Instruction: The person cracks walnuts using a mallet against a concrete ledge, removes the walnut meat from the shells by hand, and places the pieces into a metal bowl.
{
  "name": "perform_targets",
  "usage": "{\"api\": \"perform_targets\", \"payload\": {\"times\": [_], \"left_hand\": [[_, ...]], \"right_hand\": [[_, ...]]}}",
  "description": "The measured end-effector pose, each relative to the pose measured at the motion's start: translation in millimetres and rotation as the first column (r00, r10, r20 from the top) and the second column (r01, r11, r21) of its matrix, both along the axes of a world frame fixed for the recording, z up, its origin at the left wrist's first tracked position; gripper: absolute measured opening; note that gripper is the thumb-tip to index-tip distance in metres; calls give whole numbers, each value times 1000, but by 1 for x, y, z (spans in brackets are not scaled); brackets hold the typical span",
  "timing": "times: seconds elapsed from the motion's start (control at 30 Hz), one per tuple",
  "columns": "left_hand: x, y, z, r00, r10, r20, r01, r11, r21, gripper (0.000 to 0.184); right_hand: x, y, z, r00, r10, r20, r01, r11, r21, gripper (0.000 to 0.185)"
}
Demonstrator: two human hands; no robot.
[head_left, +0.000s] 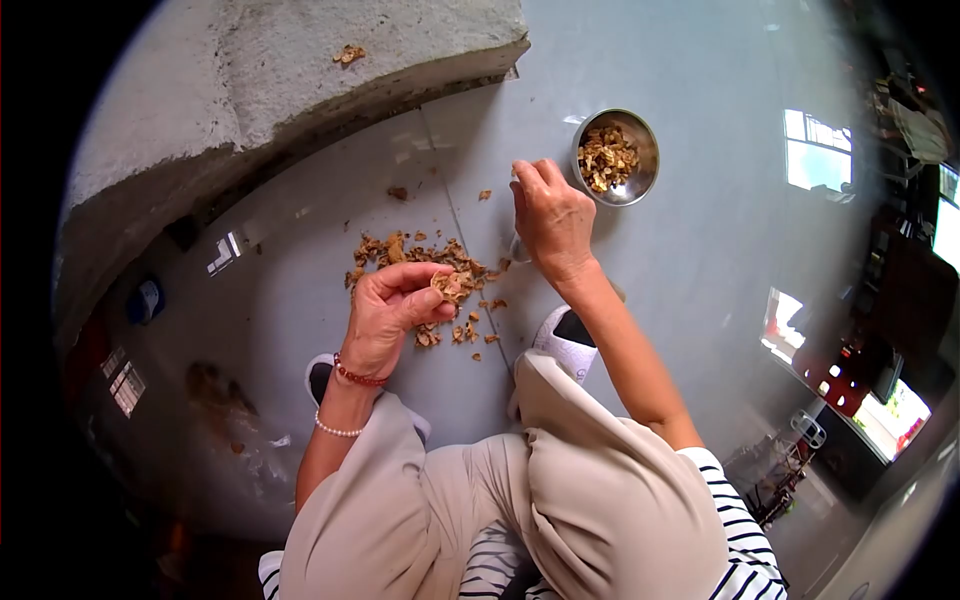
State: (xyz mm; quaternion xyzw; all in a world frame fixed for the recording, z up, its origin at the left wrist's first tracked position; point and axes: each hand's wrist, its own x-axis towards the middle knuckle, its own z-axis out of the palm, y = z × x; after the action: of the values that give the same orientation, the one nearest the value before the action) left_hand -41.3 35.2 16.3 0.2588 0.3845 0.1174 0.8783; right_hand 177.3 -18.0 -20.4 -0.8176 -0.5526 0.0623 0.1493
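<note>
My left hand [392,305] is closed, its thumb and fingers pinching a broken walnut [452,287] over the floor. Below and behind it lies a scattered pile of brown walnut shell pieces [385,250]. To the right, my right hand [556,215] is raised with its fingers curled together. Whatever its fingertips may pinch is too small to make out. Just beyond that hand stands a round steel bowl [648,172], partly filled with walnut kernels [605,155]. The right hand appears beside the bowl's left edge, not inside it.
A rough concrete step [330,90] rises at the upper left, with a few shell bits [349,55] on top. My shoes [566,348] rest on the shiny grey floor [700,250]. At the left lies a clear plastic bag [250,465] with brown contents.
</note>
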Motion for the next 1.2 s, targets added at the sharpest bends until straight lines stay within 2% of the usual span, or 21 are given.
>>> {"api": "perform_targets", "payload": {"times": [0.07,0.3,0.43,0.5,0.53,0.57,0.63,0.73,0.9,1.03,1.2], "left_hand": [[0,0,1,1000,-2,-1,2,1000,9,30],[2,1,3,1000,11,-14,-11,1000,-18,25],[3,2,2,1000,8,-20,-8,1000,-30,26],[1,3,1,1000,17,-18,-18,999,-36,26],[1,4,1,1000,24,-17,-24,999,-37,26],[1,4,0,999,28,-15,-29,999,-40,26],[2,3,-1,1000,23,-10,-23,999,-39,25],[4,2,1,1000,17,-3,-17,999,-43,25],[-1,3,0,999,31,4,-31,999,-34,26],[-3,5,0,1000,29,-6,-29,1000,-2,29],[-4,4,-2,999,35,4,-35,999,-2,28]], "right_hand": [[1,12,-11,996,1,84,11,990,-139,6],[5,17,-21,998,13,65,-7,996,-93,11],[5,6,-1,978,59,-199,-19,981,195,14],[9,1,18,832,-85,-548,201,967,155,15],[12,-2,28,577,-177,-797,365,929,58,11],[16,-3,40,332,-130,-934,479,876,48,9],[25,-7,58,94,-105,-990,575,818,-32,2],[38,-22,58,15,-124,-992,609,788,-89,10],[58,-26,50,258,-194,-946,715,697,52,13],[78,-13,44,468,-165,-868,683,690,237,12],[79,-2,54,587,-152,-795,700,588,405,9]]}}
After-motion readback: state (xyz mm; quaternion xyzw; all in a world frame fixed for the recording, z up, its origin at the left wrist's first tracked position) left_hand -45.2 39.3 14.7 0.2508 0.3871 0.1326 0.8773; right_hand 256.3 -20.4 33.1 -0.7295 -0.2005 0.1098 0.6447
